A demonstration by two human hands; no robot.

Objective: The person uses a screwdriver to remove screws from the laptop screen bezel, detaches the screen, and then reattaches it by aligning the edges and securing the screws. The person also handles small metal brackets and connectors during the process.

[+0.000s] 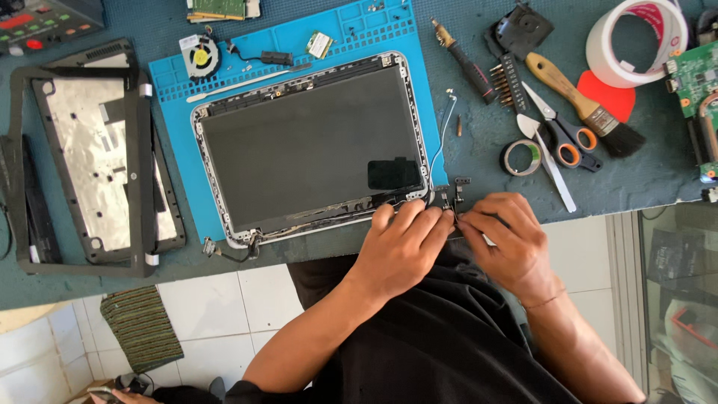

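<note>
Near edge of the table: left hand (404, 247) and right hand (502, 238) meet fingertip to fingertip at the near right corner of the dark grey laptop screen panel in its silver frame (310, 146). Both sets of fingers are curled in a pinch on the small black metal hinge bracket (449, 196) and the thin wires beside it; how firm the hold is, cannot tell.

The bracket lies just far of the fingertips, touching the panel's corner, roughly upright to the table edge. Both hands equally close.

Panel's long axis runs left-right, lying flat on the blue silicone work mat (351, 34).

Room: little on the near side, where the table edge sits under the wrists; bare grey tabletop (479, 142) far of the bracket.

Farther right: roll of grey tape (521, 158), orange-handled scissors (565, 135), wooden-handled brush (587, 105). Far left: black laptop bezel frame (90, 161).
</note>
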